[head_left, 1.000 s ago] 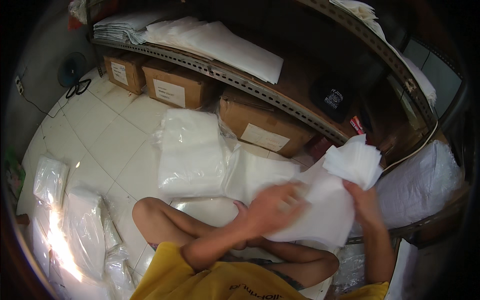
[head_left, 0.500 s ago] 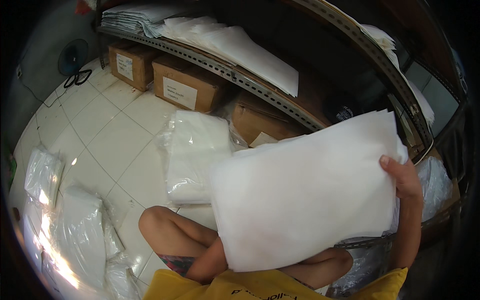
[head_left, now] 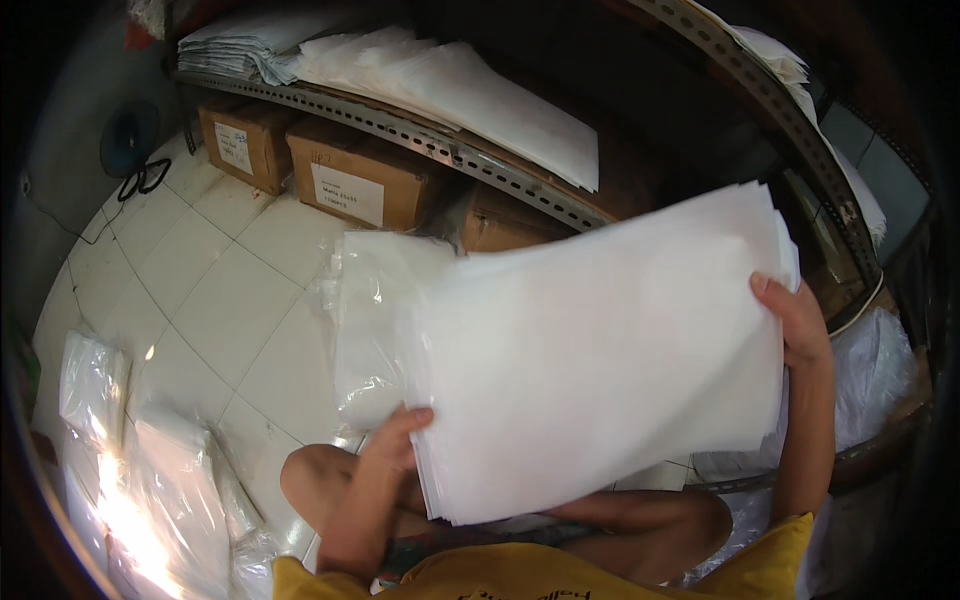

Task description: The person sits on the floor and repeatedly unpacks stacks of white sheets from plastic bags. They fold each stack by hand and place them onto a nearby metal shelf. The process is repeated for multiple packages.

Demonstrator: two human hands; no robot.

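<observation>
Above your folded legs [head_left: 650, 515], a stack of white sheets [head_left: 600, 350] is held up by both ends.
You seem to be at the step of supporting the stack; the next move likely calls for an even grip, as its edges look uneven. Your left hand [head_left: 396, 440] grasps the stack at its 8 o'clock, your right hand [head_left: 803, 325] at 3, thumbs on top, other fingers mostly hidden. At 9 o'clock, a clear-wrapped packet [head_left: 372, 340] lies on the tiled floor [head_left: 220, 325]; at 10, a cardboard box [head_left: 350, 160].
</observation>
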